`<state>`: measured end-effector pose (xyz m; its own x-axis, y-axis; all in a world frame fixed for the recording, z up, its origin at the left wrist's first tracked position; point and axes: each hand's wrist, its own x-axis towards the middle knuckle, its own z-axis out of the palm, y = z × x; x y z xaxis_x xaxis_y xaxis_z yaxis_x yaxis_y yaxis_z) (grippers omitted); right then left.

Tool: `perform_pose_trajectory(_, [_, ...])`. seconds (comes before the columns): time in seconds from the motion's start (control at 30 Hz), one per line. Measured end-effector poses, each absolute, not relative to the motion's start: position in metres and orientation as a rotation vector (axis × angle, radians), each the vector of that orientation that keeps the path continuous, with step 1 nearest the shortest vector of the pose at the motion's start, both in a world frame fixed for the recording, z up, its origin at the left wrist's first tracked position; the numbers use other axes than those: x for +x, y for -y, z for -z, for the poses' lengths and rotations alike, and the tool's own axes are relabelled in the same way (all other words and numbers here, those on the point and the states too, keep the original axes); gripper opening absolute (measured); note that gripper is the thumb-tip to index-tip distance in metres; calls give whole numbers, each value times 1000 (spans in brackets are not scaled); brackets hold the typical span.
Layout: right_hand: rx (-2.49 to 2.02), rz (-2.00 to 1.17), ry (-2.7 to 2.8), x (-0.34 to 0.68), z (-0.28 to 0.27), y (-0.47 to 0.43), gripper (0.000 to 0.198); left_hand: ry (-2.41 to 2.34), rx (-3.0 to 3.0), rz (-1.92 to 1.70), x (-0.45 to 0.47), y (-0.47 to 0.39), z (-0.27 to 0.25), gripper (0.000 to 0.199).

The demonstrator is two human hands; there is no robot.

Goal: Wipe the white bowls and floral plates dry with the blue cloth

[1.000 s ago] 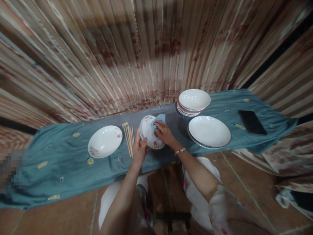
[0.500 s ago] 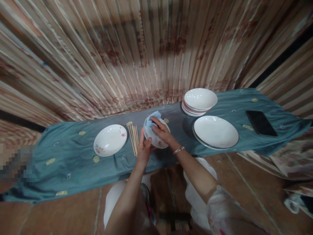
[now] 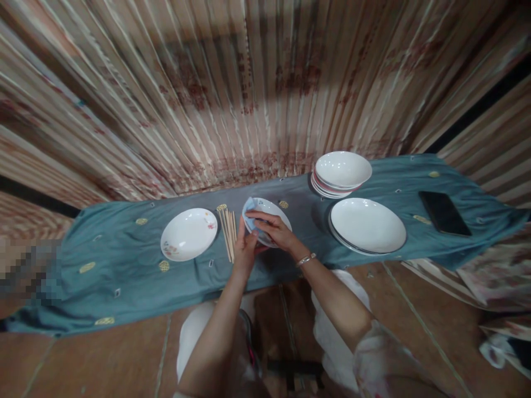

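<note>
At the middle of the table, my left hand (image 3: pixel 246 247) grips a white plate (image 3: pixel 271 209) by its left and near edge, thumb on top. My right hand (image 3: pixel 276 228) presses a light blue cloth (image 3: pixel 250 214) onto the plate's left rim, fingers closed over it. Just left of my left hand lies a row of wooden chopsticks (image 3: pixel 228 233). Beyond them is a white plate with floral marks (image 3: pixel 189 234).
A stack of white bowls (image 3: pixel 343 169) stands at the back right. In front of it are stacked large white plates (image 3: pixel 368 225). A black tablet or phone (image 3: pixel 444 213) lies farther right on the teal tablecloth (image 3: pixel 136 276). A curtain (image 3: pixel 215 110) hangs behind the table.
My right hand has drawn the cloth from across the plate's far inside to its left rim. The plate has turned or tilted a little in my left hand.
</note>
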<state>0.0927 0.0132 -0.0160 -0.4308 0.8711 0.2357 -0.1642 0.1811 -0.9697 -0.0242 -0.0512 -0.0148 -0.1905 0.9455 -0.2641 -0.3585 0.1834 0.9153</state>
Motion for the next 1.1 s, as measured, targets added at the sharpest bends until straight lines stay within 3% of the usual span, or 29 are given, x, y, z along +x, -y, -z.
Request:
perform_pose_trajectory(0.27, [-672, -1656, 1580, 107, 16, -8, 35, -1256, 660, -1400, -31, 50, 14, 81])
perform_pose_trajectory(0.53, [-705, -1758, 1762, 132, 20, -8, 34, -1271, 662, -1392, -30, 50, 7, 97])
perform_pose_trajectory(1.1, [-774, -1627, 1833, 153, 33, 2, 30, -1246, 772, -1382, -28, 49, 10, 101])
